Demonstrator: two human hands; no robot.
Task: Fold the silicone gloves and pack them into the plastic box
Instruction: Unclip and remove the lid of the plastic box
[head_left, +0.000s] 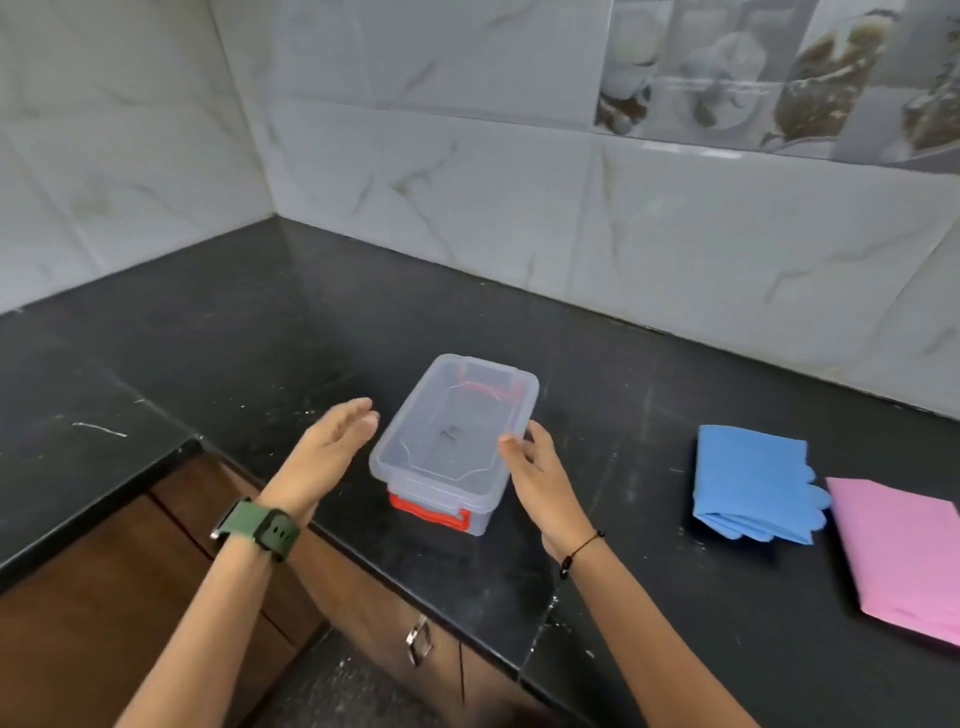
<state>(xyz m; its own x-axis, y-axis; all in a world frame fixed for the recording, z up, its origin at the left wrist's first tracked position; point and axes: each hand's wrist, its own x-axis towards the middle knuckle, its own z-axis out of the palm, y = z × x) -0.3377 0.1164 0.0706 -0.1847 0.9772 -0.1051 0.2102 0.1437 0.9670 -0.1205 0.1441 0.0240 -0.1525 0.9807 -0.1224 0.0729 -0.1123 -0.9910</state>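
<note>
A clear plastic box (454, 436) with its lid on and red latches stands on the black counter near the front edge. My left hand (332, 447) hovers flat and open just left of the box, not touching it. My right hand (537, 475) is open at the box's right side, fingertips at or close to its rim. A folded blue glove (753, 480) lies to the right, fingers pointing right. A folded pink glove (904, 551) lies beside it at the frame's right edge, partly cut off.
The black stone counter (260, 338) wraps an L-shaped corner under white tiled walls. Its front edge runs diagonally below my arms, with wooden cabinet doors (104, 597) and a metal handle (418, 642) beneath.
</note>
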